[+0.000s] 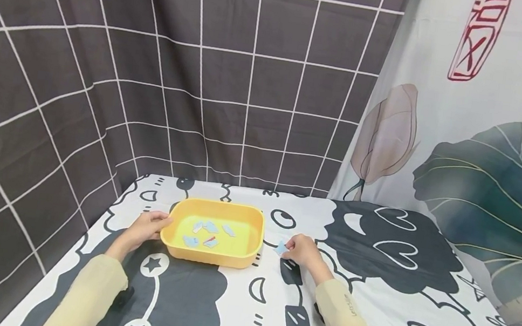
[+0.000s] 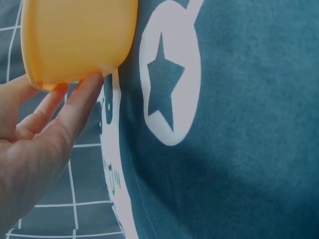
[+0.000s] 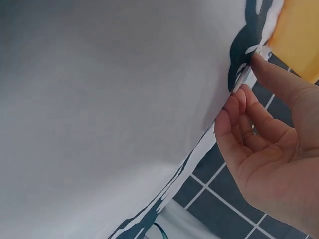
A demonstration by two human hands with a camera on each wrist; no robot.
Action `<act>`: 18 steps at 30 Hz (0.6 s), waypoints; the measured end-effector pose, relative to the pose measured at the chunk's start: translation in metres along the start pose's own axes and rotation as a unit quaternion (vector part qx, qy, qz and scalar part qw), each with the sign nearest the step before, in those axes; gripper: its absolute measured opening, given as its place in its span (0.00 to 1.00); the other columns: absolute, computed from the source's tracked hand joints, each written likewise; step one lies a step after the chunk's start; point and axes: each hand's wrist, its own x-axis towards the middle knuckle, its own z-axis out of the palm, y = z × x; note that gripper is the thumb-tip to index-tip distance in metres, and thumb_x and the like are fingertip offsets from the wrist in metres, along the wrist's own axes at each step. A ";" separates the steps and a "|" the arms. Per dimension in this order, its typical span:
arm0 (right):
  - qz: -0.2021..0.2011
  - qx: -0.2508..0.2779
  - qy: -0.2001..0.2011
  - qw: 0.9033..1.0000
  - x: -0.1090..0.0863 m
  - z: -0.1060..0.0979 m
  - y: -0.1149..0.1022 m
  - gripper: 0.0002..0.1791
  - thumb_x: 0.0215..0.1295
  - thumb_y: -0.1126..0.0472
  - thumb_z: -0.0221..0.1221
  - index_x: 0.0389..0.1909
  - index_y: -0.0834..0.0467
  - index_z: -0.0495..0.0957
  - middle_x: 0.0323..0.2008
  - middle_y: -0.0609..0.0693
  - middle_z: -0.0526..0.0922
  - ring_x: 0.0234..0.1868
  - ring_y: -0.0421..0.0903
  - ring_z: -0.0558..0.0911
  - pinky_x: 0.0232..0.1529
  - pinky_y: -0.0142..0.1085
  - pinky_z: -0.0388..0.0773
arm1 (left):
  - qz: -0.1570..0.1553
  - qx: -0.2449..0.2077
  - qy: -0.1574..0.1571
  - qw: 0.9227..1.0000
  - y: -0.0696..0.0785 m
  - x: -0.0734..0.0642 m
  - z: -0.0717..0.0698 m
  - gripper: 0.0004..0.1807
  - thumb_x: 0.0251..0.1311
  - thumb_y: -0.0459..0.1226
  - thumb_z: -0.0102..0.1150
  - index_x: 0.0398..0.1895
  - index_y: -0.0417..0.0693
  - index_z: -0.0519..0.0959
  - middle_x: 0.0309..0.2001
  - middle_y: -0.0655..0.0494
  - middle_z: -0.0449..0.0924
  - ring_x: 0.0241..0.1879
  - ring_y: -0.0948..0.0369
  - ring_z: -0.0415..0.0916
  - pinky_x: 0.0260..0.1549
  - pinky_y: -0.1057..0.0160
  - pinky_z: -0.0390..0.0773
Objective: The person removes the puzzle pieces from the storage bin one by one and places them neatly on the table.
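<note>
A yellow plastic tub (image 1: 211, 258) stands on the patterned cloth. My left hand (image 1: 148, 225) holds its left end; in the left wrist view the thumb is at the rim and the fingers lie against the wall of the tub (image 2: 79, 42). Several small light blue paper pieces (image 1: 190, 241) lie apart on the tub's floor, one with a red mark. To the right of the tub, my right hand (image 1: 305, 251) pinches another light blue piece (image 1: 281, 248) low over the cloth. Seen from the right wrist, thumb and fingertips meet around a thin edge (image 3: 244, 77).
A black and white cartoon cloth (image 1: 273, 306) covers the table. Dark grey checked fabric (image 1: 222, 82) hangs behind and on the left. A pale curtain with leaf and flower prints (image 1: 493, 181) hangs on the right.
</note>
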 end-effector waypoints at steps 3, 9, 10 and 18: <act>0.010 0.013 -0.008 1.000 0.001 -0.005 0.002 0.14 0.47 0.64 0.72 0.35 0.66 0.82 0.29 0.52 0.82 0.29 0.44 0.76 0.36 0.36 0.79 | 0.001 -0.004 -0.001 1.000 -0.001 0.001 0.001 0.26 0.71 0.37 0.49 0.60 0.20 0.66 0.53 0.28 0.76 0.39 0.65 0.81 0.44 0.62 0.87; 0.003 0.038 -0.012 0.999 0.003 -0.016 0.002 0.17 0.48 0.64 0.72 0.38 0.69 0.82 0.31 0.55 0.83 0.32 0.46 0.78 0.40 0.39 0.81 | -0.001 -0.002 -0.002 1.000 -0.001 0.001 0.000 0.26 0.71 0.38 0.49 0.60 0.20 0.65 0.53 0.29 0.76 0.39 0.66 0.81 0.43 0.62 0.87; -0.002 0.040 -0.009 0.999 0.003 -0.017 0.002 0.17 0.49 0.64 0.72 0.38 0.69 0.82 0.31 0.55 0.84 0.33 0.46 0.78 0.40 0.39 0.81 | -0.001 -0.002 -0.002 1.000 -0.001 0.000 0.000 0.26 0.72 0.38 0.49 0.60 0.20 0.65 0.53 0.29 0.76 0.39 0.66 0.81 0.43 0.62 0.87; -0.033 0.085 0.022 0.996 0.003 -0.028 -0.024 0.17 0.54 0.63 0.69 0.43 0.69 0.82 0.33 0.56 0.84 0.34 0.46 0.79 0.36 0.36 0.81 | -0.006 -0.002 0.005 1.000 0.000 0.000 0.001 0.26 0.72 0.38 0.48 0.60 0.21 0.66 0.53 0.30 0.77 0.39 0.65 0.81 0.43 0.63 0.87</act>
